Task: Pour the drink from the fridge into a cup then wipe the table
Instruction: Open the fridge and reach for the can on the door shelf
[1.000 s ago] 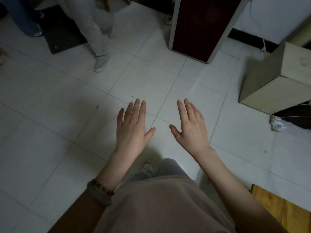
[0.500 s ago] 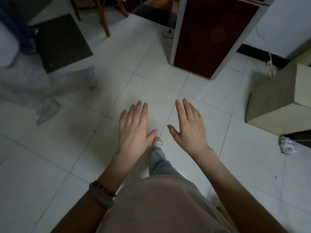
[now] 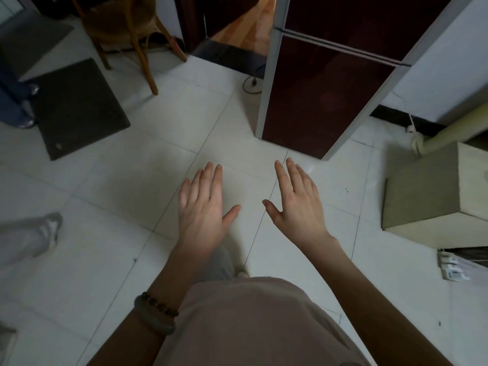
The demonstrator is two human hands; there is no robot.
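The fridge [image 3: 317, 93] stands ahead and to the right, tall, with dark red doors in a silver frame; both doors are closed. My left hand [image 3: 203, 207] and my right hand [image 3: 295, 204] hover side by side over the white tiled floor, fingers straight, palms down, holding nothing. Both hands are short of the fridge's lower front corner. No drink, cup, cloth or table shows in the head view.
A wooden chair [image 3: 124, 30] stands at the back left beside a dark floor mat [image 3: 76, 107]. A pale box-like cabinet [image 3: 435, 191] sits on the right with a power strip [image 3: 451, 268] below it. Another person's shoe [image 3: 50, 228] is at the left edge.
The view has advanced toward the fridge, which now looms larger and nearer. The other person's legs have shifted to the left edge. My hands keep the same flat pose.
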